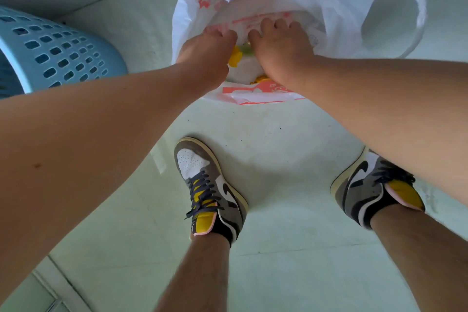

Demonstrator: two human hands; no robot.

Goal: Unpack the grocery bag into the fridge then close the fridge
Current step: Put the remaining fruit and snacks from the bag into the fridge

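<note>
Currently, the grocery bag [316, 0], a white plastic carrier with red print, lies on the pale floor [278, 139] in the upper centre of the frame. Its mouth is open, and one handle loop [420, 7] stands open at the upper right. Both bare arms reach from the left and right edges of the frame into the bag mouth. The left hand [210, 52] sits at the left edge of the opening, knuckles up, fingers bent down into the bag. The right hand [274, 48] sits just beside it, fingers curled over the inner plastic. The fingertips of both hands are hidden, so the grip of each hand cannot be determined: clamped on an item, on the plastic, or on nothing. Between the two hands, a yellow item [235, 56] and a pale green item [245, 48] show inside the bag; a second yellow item [260, 79] shows just below the right wrist. Their identity cannot be told. A light blue perforated laundry basket [58, 53] lies at the left edge of the frame, near the bag but apart from it. The left sneaker [210, 185] and the right sneaker [372, 185] stand on the floor at lower centre and lower right.
</note>
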